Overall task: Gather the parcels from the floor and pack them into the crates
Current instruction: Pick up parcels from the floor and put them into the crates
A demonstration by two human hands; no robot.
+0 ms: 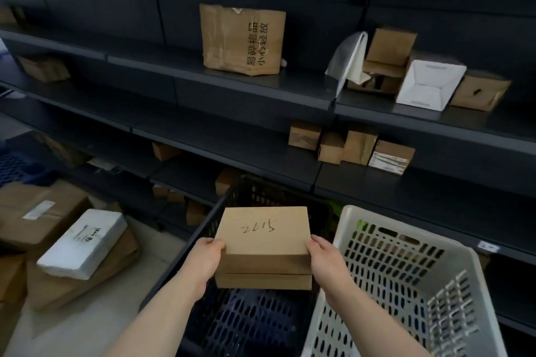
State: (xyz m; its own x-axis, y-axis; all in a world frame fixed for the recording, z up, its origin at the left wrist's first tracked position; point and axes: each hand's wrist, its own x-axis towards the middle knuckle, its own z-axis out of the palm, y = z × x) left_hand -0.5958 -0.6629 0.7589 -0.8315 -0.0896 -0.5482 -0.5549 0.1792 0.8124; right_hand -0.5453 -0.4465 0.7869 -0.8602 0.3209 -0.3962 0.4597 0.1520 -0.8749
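Note:
Both my hands hold a flat brown cardboard parcel (263,236) with a handwritten number on its top. My left hand (204,261) grips its left side and my right hand (324,259) grips its right side, thumbs on top. The parcel hangs above a black perforated crate (203,243) whose dark blue mesh floor shows below. A white perforated crate (412,278) stands right beside the black one, to its right.
Brown parcels (43,211) and a white foam box (84,243) lie stacked on the floor at left. Dark shelving (232,87) runs across the back, holding a large brown box (242,39), a white box (429,84) and several small cartons.

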